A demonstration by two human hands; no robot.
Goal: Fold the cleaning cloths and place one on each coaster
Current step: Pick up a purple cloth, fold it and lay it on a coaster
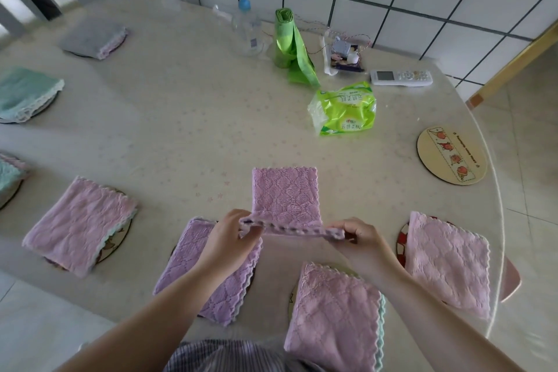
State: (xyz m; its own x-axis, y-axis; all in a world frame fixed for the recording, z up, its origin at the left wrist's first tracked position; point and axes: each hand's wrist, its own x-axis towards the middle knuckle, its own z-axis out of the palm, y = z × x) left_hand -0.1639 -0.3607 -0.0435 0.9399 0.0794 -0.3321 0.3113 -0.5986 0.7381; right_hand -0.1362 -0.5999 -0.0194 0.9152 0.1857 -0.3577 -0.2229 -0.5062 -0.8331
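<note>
A purple cleaning cloth [285, 193] lies stretched away from me on the table, its near edge lifted. My left hand [229, 238] pinches that edge's left corner and my right hand [359, 235] pinches its right corner. Folded purple cloths rest on coasters at the front left [78, 225], under my left forearm [211, 272], at the front centre [332, 314] and at the front right [450, 263]. A bare round coaster [451, 154] with a fruit strip sits at the right. Folded grey [93, 38] and teal [25, 93] cloths cover coasters at the far left.
A green tissue pack [344, 109], a green bag roll [290, 45], a clear pump bottle [246, 24], a white remote [401, 78] and small clutter [344, 54] stand near the tiled wall. The round table's edge [495, 190] curves along the right, above the floor.
</note>
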